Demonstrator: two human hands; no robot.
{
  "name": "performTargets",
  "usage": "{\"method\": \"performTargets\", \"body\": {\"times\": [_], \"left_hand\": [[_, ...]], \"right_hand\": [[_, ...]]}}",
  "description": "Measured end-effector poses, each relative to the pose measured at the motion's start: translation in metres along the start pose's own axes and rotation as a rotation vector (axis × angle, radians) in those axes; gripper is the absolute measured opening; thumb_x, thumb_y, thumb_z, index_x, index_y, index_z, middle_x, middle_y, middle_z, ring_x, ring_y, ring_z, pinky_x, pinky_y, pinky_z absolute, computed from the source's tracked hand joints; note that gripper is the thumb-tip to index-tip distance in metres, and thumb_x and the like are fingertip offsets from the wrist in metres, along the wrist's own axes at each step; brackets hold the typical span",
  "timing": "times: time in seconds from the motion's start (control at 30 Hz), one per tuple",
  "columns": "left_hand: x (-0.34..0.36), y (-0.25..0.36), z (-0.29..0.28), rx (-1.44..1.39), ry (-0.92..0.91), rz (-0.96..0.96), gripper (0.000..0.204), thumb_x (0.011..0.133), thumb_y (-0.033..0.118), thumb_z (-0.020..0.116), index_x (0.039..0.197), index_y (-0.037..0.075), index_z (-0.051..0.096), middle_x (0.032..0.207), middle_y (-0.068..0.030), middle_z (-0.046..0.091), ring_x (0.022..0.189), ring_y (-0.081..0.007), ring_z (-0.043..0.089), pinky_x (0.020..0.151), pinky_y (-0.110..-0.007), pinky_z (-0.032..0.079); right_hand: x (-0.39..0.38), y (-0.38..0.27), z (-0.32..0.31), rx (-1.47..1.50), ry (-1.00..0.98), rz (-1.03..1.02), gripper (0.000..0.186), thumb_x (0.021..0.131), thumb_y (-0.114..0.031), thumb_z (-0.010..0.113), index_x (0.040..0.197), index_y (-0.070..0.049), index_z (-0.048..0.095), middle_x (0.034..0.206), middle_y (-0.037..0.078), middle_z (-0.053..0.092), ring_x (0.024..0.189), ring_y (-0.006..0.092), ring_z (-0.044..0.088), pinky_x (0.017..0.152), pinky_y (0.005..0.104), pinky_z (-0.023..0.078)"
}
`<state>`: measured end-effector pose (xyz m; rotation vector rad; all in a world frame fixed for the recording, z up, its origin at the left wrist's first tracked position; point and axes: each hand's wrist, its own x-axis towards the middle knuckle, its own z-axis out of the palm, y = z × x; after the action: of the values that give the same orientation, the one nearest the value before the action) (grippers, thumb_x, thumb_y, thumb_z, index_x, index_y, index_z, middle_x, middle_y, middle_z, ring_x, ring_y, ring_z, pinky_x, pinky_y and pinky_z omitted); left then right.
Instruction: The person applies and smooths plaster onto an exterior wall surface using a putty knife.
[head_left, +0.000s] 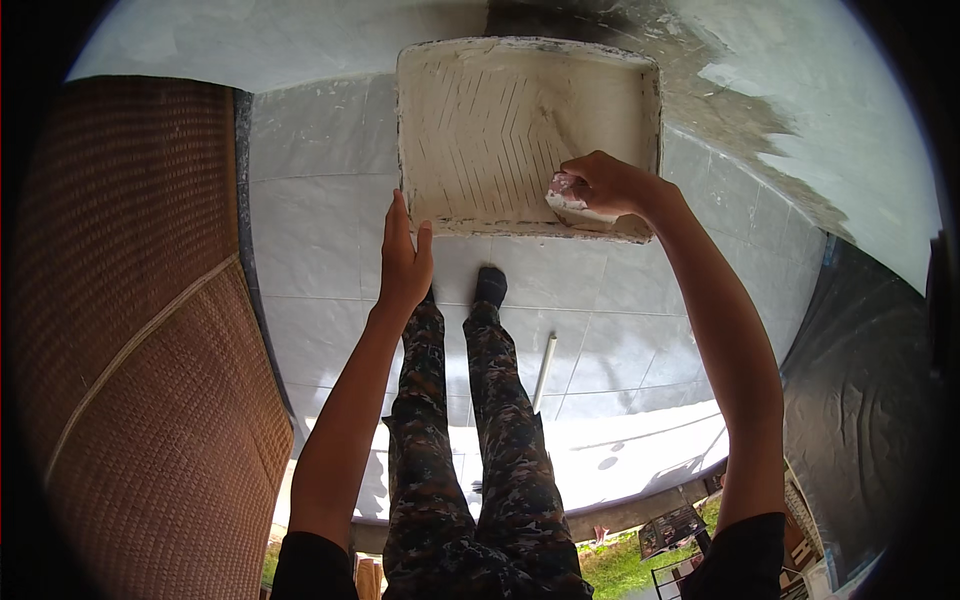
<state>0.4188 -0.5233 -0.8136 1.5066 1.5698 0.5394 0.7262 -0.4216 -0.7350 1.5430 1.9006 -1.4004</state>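
Note:
A wide, cream-coated paint tray [480, 130] with a slotted, ridged floor is held out in front of me. At its near left corner my left hand [406, 255] grips the rim, fingers along the side and thumb over the near edge. Inside the tray's near right part is my right hand [605, 187], closed around a small pinkish-white, paint-smeared piece [568, 192]. Its kind is unclear, since my fingers cover much of it. A pale smear of paint lies on the tray floor beside that hand.
Grey tiles [310, 230] cover the floor under my feet. A white stick [546, 372] lies behind my legs. Woven brown panels [170, 330] stand at the left. The wall [840, 110] ahead and right is patchily painted, and a dark sheet [850, 400] hangs at the right.

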Motion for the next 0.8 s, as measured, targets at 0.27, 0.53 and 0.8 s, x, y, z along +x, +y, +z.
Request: {"method": "performTargets", "body": {"times": [0.27,0.53,0.8], "left_hand": [[-0.001,0.008,-0.017,0.101,0.008,0.005,0.062,0.104,0.021,0.045,0.154,-0.005,0.02,0.155,-0.0283,0.03,0.144,-0.0402,0.032,0.118,-0.044,0.029],[0.024,0.117,-0.092,0.052,0.047,0.235,0.058,0.104,0.021,0.043,0.153,-0.003,0.023,0.154,-0.0255,0.032,0.144,-0.0377,0.033,0.118,-0.043,0.03],[0.066,0.304,-0.199,-0.041,0.216,0.637,0.056,0.105,0.021,0.043,0.154,0.001,0.025,0.155,-0.0229,0.033,0.144,-0.0363,0.034,0.117,-0.044,0.031]], "right_hand": [[-0.023,-0.014,-0.065,-0.148,-0.09,0.26,0.032,0.088,-0.026,0.065,0.117,-0.012,0.07,0.107,0.011,0.073,0.096,0.0267,0.068,0.083,0.0381,0.052],[-0.12,-0.021,-0.099,1.029,0.405,0.052,0.037,0.099,-0.025,0.063,0.125,0.002,0.06,0.114,0.008,0.067,0.102,0.0159,0.064,0.089,0.0331,0.051],[-0.249,-0.127,-0.186,1.432,0.695,-0.357,0.039,0.1,-0.021,0.059,0.13,0.003,0.054,0.113,0.007,0.065,0.1,0.0166,0.064,0.089,0.0338,0.053]]}}
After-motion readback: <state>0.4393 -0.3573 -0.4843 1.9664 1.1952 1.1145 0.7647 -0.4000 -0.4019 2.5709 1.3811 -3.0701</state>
